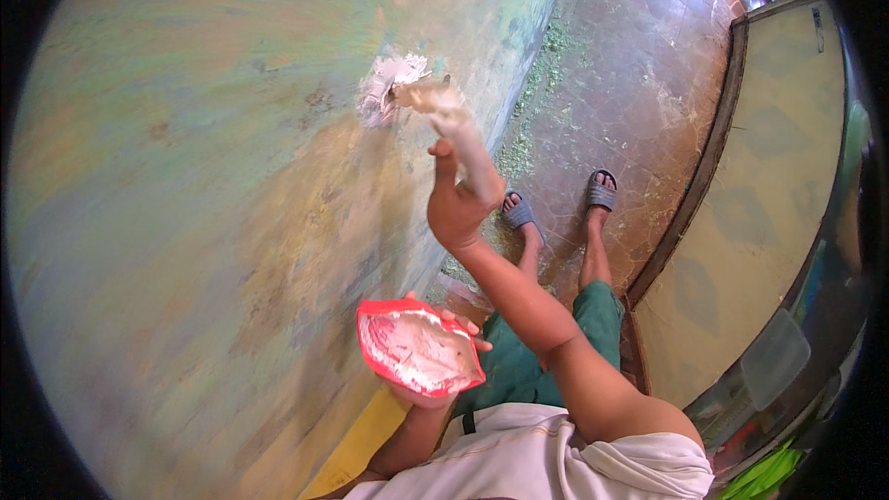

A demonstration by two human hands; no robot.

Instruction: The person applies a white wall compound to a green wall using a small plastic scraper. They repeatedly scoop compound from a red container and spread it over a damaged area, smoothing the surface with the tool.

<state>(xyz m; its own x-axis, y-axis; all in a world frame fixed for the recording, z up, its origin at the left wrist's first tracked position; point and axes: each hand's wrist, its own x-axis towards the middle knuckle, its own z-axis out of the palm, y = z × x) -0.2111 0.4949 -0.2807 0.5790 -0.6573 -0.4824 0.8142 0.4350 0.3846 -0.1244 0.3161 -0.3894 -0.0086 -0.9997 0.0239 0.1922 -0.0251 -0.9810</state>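
Note:
My left hand (pixel 428 398) holds up an open red packet (pixel 422 352), its fingers wrapped round the far side and the palm underneath. Pale pinkish-white paste coats the inside of the packet. My right hand (pixel 458 171) reaches to the wall (pixel 185 185) with fingers stretched out and the thumb apart from them. Paste covers those fingers, which are slightly blurred. Their tips touch a rough patch of white paste (pixel 389 83) on the wall. Whether a lump of paste sits under the fingertips, I cannot tell.
Flakes of greenish debris (pixel 532 102) lie on the tiled floor (pixel 639 83) along the wall's foot. My sandalled feet (pixel 602 190) stand close to the wall. On the right runs a cream panel with a dark wooden edge (pixel 708 153). A clear plastic container (pixel 776 358) is beside it.

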